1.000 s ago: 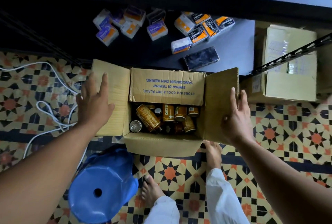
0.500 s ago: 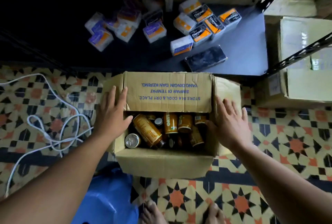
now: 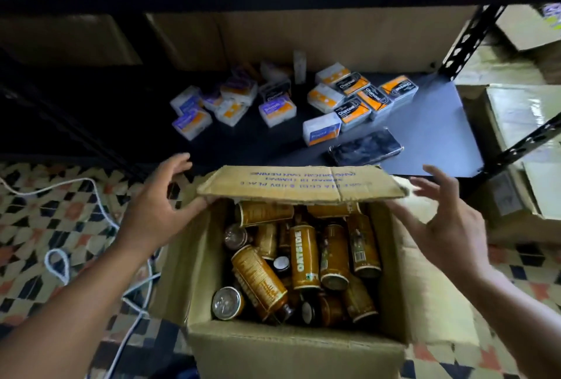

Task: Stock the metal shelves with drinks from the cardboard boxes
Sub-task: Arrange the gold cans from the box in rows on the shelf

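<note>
**A:** Cans (image 3: 304,257), where are they?
**B:** Jumbled in the open cardboard box (image 3: 273,348) at lower centre, with its far flap (image 3: 297,184) tilted over them.
**A:** And the hands?
**B:** The left hand (image 3: 158,211) is at the flap's left corner, fingers spread, thumb at its edge. The right hand (image 3: 446,226) is by the flap's right end, fingers apart, holding nothing.
**A:** The shelf?
**B:** The metal shelf (image 3: 431,123) runs across upper centre, bearing small packets (image 3: 277,109) and a phone (image 3: 365,146).

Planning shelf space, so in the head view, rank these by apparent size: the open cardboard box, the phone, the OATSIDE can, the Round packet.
1. open cardboard box
2. phone and OATSIDE can: about alike, and the phone lies farther away, so unranked
3. Round packet
</note>
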